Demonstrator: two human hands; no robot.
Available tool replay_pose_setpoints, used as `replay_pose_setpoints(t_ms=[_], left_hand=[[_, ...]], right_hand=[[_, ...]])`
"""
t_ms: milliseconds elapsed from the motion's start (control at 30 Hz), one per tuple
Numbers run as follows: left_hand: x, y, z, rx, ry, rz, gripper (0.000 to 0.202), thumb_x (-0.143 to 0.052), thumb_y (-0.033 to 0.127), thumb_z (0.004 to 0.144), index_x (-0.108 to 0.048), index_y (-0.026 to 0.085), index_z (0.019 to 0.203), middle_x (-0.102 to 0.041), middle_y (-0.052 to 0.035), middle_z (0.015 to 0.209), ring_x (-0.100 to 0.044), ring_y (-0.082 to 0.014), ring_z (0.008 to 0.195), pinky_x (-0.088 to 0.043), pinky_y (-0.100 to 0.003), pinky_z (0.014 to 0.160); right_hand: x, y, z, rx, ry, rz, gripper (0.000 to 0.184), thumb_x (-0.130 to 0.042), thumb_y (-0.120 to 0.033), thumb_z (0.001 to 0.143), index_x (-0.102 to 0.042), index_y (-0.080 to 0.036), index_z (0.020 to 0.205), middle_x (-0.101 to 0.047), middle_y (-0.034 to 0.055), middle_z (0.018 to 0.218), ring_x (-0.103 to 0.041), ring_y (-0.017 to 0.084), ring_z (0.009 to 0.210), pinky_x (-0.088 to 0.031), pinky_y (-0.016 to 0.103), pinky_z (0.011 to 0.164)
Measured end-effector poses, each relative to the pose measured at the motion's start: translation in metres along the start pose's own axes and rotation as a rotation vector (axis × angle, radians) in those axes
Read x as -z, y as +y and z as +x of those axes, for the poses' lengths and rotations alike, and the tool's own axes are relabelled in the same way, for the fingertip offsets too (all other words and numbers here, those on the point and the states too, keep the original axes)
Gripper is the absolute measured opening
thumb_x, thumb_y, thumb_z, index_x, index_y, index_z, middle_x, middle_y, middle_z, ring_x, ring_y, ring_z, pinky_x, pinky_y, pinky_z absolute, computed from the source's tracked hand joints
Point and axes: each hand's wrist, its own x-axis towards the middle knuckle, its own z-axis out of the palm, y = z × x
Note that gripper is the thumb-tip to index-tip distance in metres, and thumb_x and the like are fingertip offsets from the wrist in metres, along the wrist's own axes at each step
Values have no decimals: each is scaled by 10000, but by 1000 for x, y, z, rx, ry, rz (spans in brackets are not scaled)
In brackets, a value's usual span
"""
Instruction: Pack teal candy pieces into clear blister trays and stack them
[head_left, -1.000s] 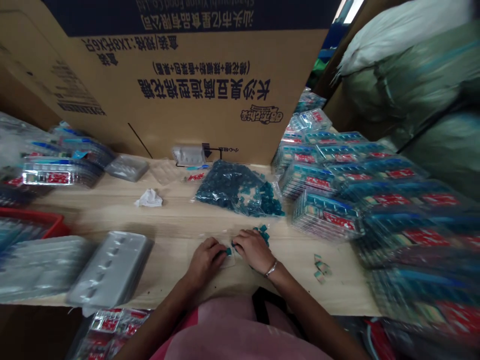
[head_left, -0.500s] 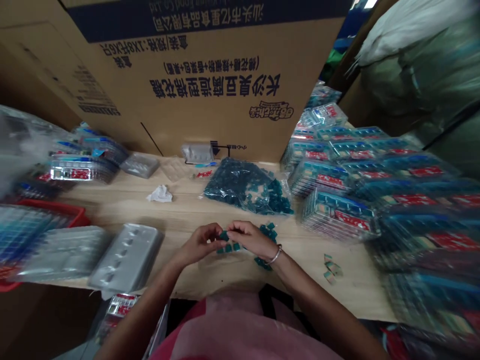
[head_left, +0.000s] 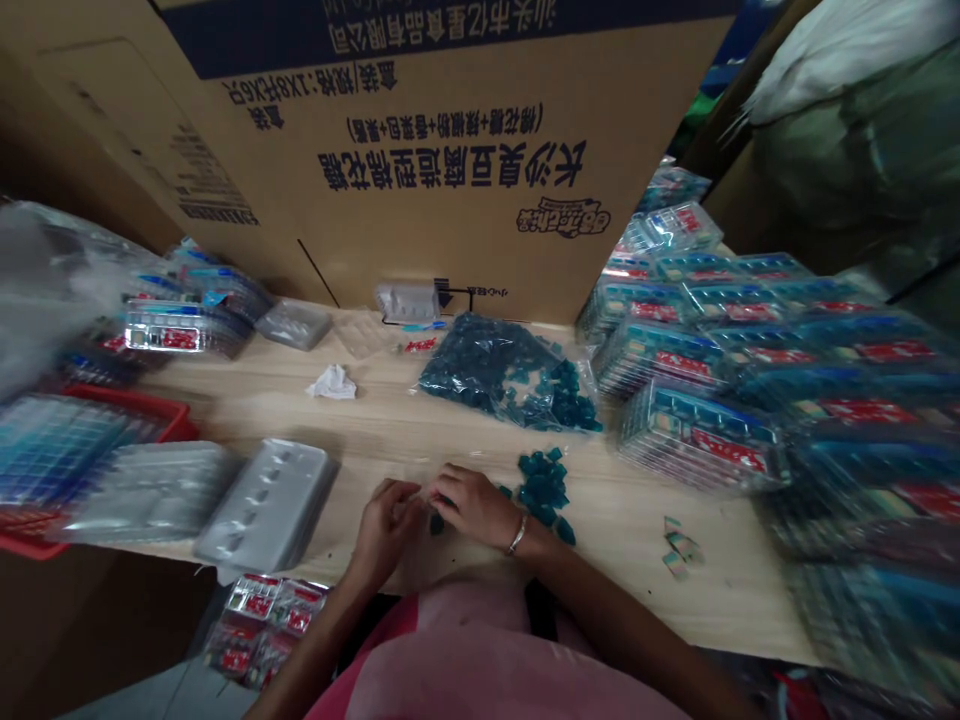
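Observation:
My left hand (head_left: 384, 525) and my right hand (head_left: 474, 503) meet low on the wooden table (head_left: 360, 420) near its front edge. Both have their fingers curled in a pinch, and a small teal block (head_left: 436, 522) shows between them. I cannot tell which hand grips it. A loose heap of teal blocks (head_left: 543, 482) lies just right of my right hand. Behind it sits a clear bag (head_left: 510, 373) full of the same teal blocks. A bracelet circles my right wrist.
Stacks of filled clear packs with red labels (head_left: 697, 440) crowd the right side. Empty clear trays (head_left: 270, 500) and a red bin (head_left: 90, 440) sit at the left. A big cardboard box (head_left: 450, 160) stands behind. A crumpled tissue (head_left: 334, 383) and stray pieces (head_left: 679, 545) lie about.
Both hands, raised with teal blocks half a second ago, have come back down to the table near its front edge. The view has shifted left, and the loose heap now lies clear of my right hand.

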Motion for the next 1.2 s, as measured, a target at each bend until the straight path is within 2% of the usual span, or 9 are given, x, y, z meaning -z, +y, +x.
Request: replay_pose_setpoints(t_ms=[133, 233, 333, 467, 600, 800, 900, 1067, 1200], left_hand=[[0, -8, -8, -220, 41, 129, 117, -538, 236, 785, -631, 184, 834, -622, -53, 815, -581, -178, 784, -481, -308, 706], [0, -9, -17, -387, -31, 233, 109, -558, 188, 776, -623, 192, 863, -626, -57, 839, -580, -177, 796, -488, -300, 711], [-2, -10, -24, -441, -67, 317, 149, -515, 137, 789, -614, 187, 887, -625, -56, 812, -573, -170, 748, -487, -289, 683], [-4, -15, -24, -354, -4, 408, 93, -522, 168, 800, -610, 184, 824, -606, -53, 761, -566, -180, 735, -477, -292, 657], [-6, -19, -21, -271, -44, 554, 58, -586, 150, 724, -612, 186, 686, -586, -46, 676, -555, -197, 683, -463, -318, 647], [-12, -14, -21, -110, -21, 570, 79, -605, 137, 690, -640, 178, 748, -614, -54, 735, -575, -206, 732, -449, -317, 680], [-12, -10, -20, -57, -36, 555, 53, -602, 152, 698, -641, 187, 705, -614, -47, 711, -581, -204, 729, -435, -304, 663], [-6, -2, -19, -53, 7, 321, 82, -583, 151, 662, -647, 181, 703, -627, -40, 682, -576, -191, 695, -435, -296, 647], [-2, 9, -23, 119, -118, -115, 117, -614, 259, 657, -630, 176, 737, -626, -10, 651, -557, -147, 612, -419, -254, 578]], right_hand=[[12, 5, -6, -49, 79, -25, 66, -538, -129, 841, -581, -175, 820, -584, 33, 837, -541, 148, 820, -432, 248, 733], [25, 5, -19, -141, 176, -4, 91, -513, -127, 851, -573, -180, 806, -578, 25, 809, -538, 145, 788, -423, 248, 708], [28, 2, -30, -154, 153, 3, 100, -512, -125, 848, -574, -183, 794, -580, 20, 797, -537, 144, 781, -412, 247, 707], [17, -2, -34, -131, 44, -4, 97, -530, -114, 835, -587, -186, 803, -592, 15, 800, -549, 139, 785, -403, 237, 709], [6, -5, -31, -136, -22, -38, 99, -535, -119, 831, -597, -187, 795, -599, 14, 799, -556, 142, 787, -399, 238, 706], [-3, -9, -35, -124, -129, -69, 117, -514, -123, 839, -616, -177, 822, -614, 23, 814, -567, 143, 770, -409, 233, 681], [-5, -11, -36, -134, -158, -89, 156, -508, -129, 834, -620, -182, 930, -624, 43, 899, -574, 151, 812, -422, 242, 715], [-5, -16, -34, -131, -87, 23, 263, -495, -122, 824, -576, -193, 1063, -603, 58, 998, -567, 160, 897, -439, 259, 778], [-6, -18, -35, -203, 87, 369, 153, -537, -107, 754, -594, -187, 872, -608, 24, 868, -567, 143, 811, -445, 255, 748]])
